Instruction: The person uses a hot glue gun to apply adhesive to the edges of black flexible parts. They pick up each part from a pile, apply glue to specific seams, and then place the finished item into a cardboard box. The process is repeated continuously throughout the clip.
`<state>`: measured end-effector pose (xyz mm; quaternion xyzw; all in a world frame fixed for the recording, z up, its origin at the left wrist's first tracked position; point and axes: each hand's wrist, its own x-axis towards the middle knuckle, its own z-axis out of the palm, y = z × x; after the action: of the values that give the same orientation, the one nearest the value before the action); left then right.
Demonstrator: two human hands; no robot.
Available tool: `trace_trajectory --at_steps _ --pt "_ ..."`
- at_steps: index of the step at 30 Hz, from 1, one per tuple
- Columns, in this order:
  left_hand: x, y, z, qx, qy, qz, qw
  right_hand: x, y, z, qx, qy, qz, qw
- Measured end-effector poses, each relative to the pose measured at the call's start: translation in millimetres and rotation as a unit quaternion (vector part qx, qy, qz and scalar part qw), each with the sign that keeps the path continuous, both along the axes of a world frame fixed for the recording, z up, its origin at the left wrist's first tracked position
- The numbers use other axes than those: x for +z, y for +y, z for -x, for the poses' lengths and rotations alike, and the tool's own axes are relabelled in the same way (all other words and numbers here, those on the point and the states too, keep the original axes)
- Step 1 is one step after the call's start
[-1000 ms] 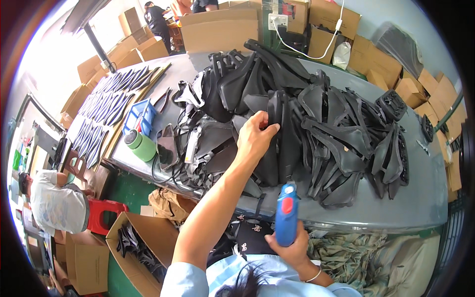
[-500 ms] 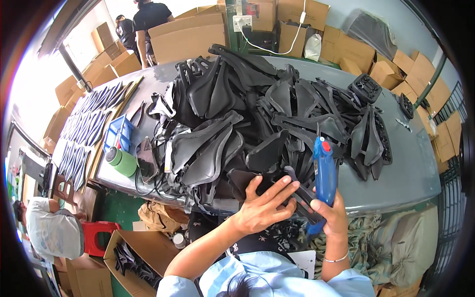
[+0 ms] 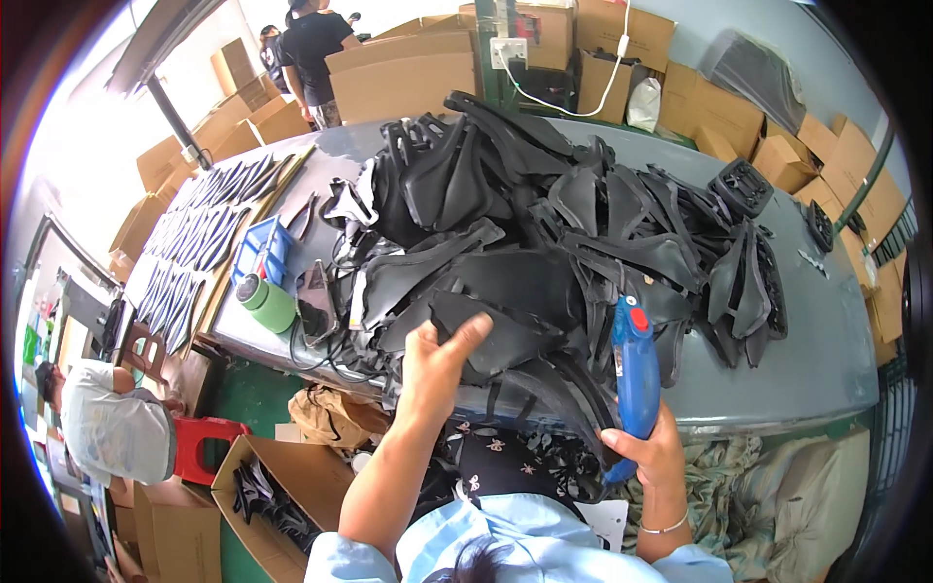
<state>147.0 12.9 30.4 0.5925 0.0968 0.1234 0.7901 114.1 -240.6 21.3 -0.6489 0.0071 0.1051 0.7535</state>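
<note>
My left hand (image 3: 434,367) grips a black moulded piece (image 3: 505,340) at its left end, thumb laid over the top and the other fingers partly hidden. In my right hand (image 3: 653,445) is a blue handheld power tool (image 3: 637,374) with a red button, held upright. My right thumb also lies on the lower end of a long, curved black strip (image 3: 573,389), which slopes down from the held piece. Whether strip and piece are joined, I cannot tell. Just beyond my hands lies a heap of similar black moulded parts (image 3: 452,180).
The grey table (image 3: 816,330) bears the heap. At left stand a green bottle (image 3: 267,303), a blue basket (image 3: 260,255) and rows of dark strips (image 3: 209,238). An open carton (image 3: 292,486) sits below; more boxes line the back. Other people are at left and far left.
My left hand has moved left, away from my right hand, and a broad black piece now shows under its thumb. The tool stays in my right hand, and the whole view has shifted slightly.
</note>
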Motion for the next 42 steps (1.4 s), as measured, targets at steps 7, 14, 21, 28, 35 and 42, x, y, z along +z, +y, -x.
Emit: trace_trajectory --at_steps 7,14,21,28,35,42 --pt "23.9 68.8 -8.6 0.175 -0.074 0.111 0.975 -13.5 -18.6 12.9 -0.046 0.028 -0.055 0.997" --pt "39.4 105.8 59.3 0.195 -0.098 0.057 0.974 -52.6 13.1 -39.1 -0.065 -0.078 0.114 0.988" --pt "26.3 114.1 133.5 0.041 0.074 0.100 0.991 -44.9 32.0 0.8 -0.059 -0.162 0.300 0.938" --pt "1.5 73.3 126.4 0.054 0.084 0.018 0.995 -34.3 94.2 44.4 0.230 -0.362 0.331 0.840" --pt "-2.3 67.6 145.1 0.184 0.069 -0.057 0.979 -36.9 110.4 59.8 0.293 -0.386 0.319 0.814" --pt "-12.8 60.7 149.2 0.180 0.067 -0.180 0.965 -36.1 115.7 61.1 0.299 -0.376 0.313 0.819"
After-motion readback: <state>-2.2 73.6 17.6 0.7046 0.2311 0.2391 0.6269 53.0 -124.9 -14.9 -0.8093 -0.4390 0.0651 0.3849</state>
